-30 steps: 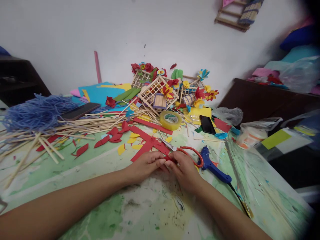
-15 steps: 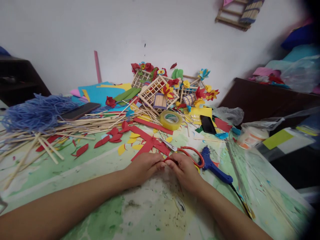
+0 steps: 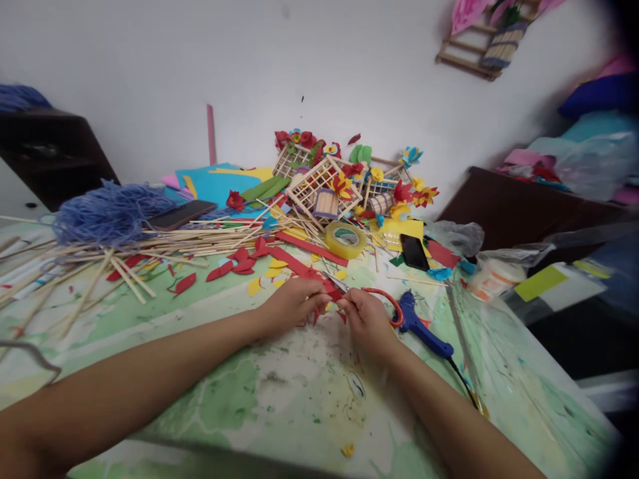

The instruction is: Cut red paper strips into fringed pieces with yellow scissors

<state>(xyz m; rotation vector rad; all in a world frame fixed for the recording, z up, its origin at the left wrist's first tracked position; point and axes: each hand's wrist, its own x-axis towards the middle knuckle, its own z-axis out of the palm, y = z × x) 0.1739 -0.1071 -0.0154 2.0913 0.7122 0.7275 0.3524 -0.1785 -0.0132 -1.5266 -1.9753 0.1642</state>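
Observation:
Above the near part of the table my left hand (image 3: 296,305) is closed, thumb against fingers, at a small piece of red paper. My right hand (image 3: 368,320) pinches a red paper piece too, a short gap to the right; the exact shape of both pieces is blurred. Just behind my hands lie scissors with red handles (image 3: 388,297), partly covered by my right hand, their blades over red paper strips (image 3: 292,259). Yellow paper petals (image 3: 274,268) and red paper petals (image 3: 243,263) are scattered left of the strips. To the right rests a blue glue gun (image 3: 424,331).
Wooden sticks (image 3: 200,243), blue raffia-like strands (image 3: 107,216) and a dark phone (image 3: 182,215) lie at left. A tape roll (image 3: 344,239), stick lattices with paper flowers (image 3: 324,186) and another phone (image 3: 414,252) stand or lie behind. A white tub (image 3: 496,278) is at right.
My hands have moved apart a little, from fingertips meeting on a red piece to a gap between them. My left hand has risen slightly. The camera view has shifted.

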